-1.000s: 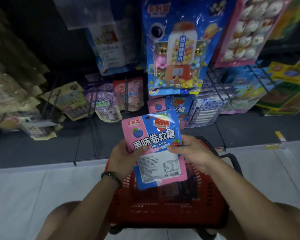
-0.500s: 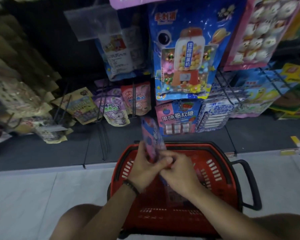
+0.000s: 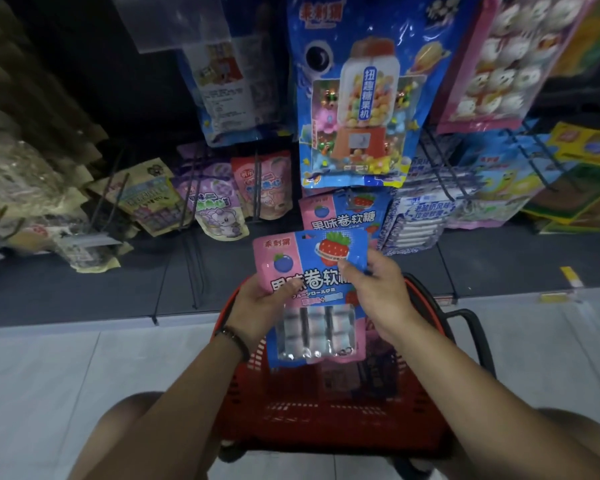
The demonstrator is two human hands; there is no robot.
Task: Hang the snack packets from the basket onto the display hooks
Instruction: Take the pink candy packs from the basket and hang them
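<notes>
A pink and blue snack packet (image 3: 312,271) with a strawberry and a blueberry on it is held upright above the red basket (image 3: 326,410). My left hand (image 3: 260,306) grips its left edge, thumb on the front. My right hand (image 3: 374,289) pinches its right side near the top. Just behind and above it, a matching packet (image 3: 340,216) hangs on a display hook. More packets lie dimly in the basket (image 3: 340,375).
A large blue candy-machine bag (image 3: 357,98) hangs over the matching packets. Purple and pink pouches (image 3: 222,202) hang to the left, blue and white packs (image 3: 420,220) to the right. Bare black hooks (image 3: 194,271) stick out low on the left. The basket's black handle (image 3: 471,327) juts right.
Both hands lifted the packet from over the basket, where it was edge-on, and turned its printed front toward me, raised closer to the hanging packets.
</notes>
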